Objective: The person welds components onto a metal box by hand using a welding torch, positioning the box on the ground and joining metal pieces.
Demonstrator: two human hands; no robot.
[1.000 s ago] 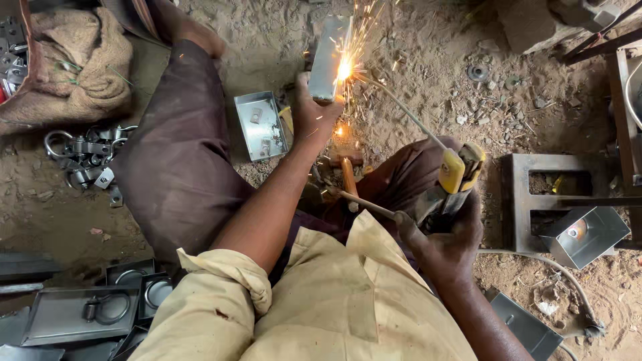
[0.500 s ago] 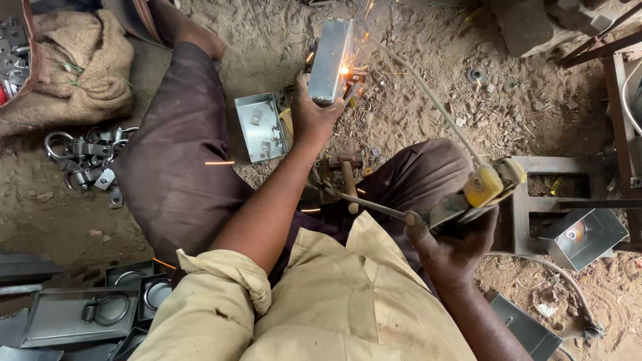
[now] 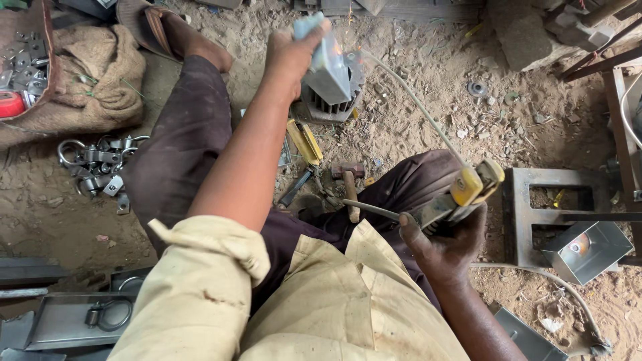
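The sparks have died and the left hand (image 3: 291, 53) has swung its gripped grey metal box (image 3: 328, 67) up and leftward, clear of the welding rod (image 3: 372, 210) — the right hand (image 3: 445, 244) clenches the yellow electrode holder (image 3: 465, 190) beside the knee. A hammer (image 3: 349, 184) lies between the legs; metal rings (image 3: 93, 164) sit left, an open steel box (image 3: 587, 251) right.

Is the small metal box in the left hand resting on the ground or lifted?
Lifted: the left hand holds the metal box in the air above the dirt.
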